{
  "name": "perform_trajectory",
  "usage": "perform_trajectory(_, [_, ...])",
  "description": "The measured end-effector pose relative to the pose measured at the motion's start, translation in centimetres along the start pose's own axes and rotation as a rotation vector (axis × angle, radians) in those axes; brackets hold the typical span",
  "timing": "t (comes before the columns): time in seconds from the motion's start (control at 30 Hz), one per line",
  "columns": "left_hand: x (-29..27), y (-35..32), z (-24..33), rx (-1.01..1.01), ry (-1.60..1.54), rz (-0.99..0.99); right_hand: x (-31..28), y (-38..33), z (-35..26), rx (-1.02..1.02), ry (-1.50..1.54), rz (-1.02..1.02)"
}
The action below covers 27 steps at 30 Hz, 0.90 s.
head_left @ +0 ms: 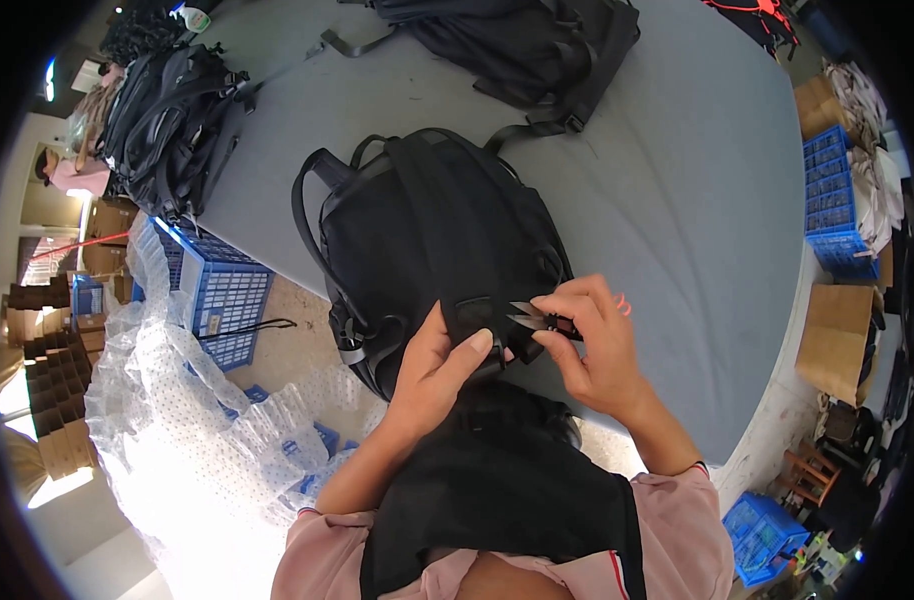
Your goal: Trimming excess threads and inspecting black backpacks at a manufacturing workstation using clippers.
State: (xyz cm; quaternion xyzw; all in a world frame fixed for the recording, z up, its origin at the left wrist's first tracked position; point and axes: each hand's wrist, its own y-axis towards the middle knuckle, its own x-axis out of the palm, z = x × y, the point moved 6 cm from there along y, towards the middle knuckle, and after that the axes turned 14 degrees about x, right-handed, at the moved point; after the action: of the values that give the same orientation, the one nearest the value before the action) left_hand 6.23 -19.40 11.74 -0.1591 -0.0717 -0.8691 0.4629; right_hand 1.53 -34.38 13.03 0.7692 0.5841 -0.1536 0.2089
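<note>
A black backpack (377, 235) lies in front of me at the near edge of the grey-covered table. My left hand (437, 365) grips the lower part of its strap, thumb on top and the other fingers partly hidden under the fabric. Just right of it, my right hand (592, 345) holds small thread snips (547, 320) between thumb and fingers. Their blades point left, toward the strap end beside my left thumb, and stand apart. Whether they touch any thread is too small to tell.
More black backpacks lie at the far side (517, 50) and in a left-hand pile (172, 130). Blue crates (227, 300) and clear bubble wrap (187, 400) stand left of the table (667, 200). At right are another blue crate (829, 190) and a cardboard box (835, 335).
</note>
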Motion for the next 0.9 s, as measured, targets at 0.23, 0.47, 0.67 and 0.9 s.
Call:
perform_trajectory(0.23, [0.3,-0.3,-0.1,-0.047,0.16,-0.02,-0.1,0.4,-1.3,-0.2,-0.133,0.157])
perform_trajectory(0.47, [0.0,-0.5,-0.5,-0.093,0.202,-0.019,0.2,-0.2,-2.4,-0.387,-0.398,0.219])
perform_trajectory(0.67, [0.0,-0.2,-0.6,-0.067,0.148,0.0,-0.4,-0.2,-1.0,-0.194,-0.082,0.248])
perform_trajectory(0.9, [-0.3,-0.3,-1.1,-0.081,0.233,-0.032,0.4,0.5,-1.7,-0.238,-0.197,0.176])
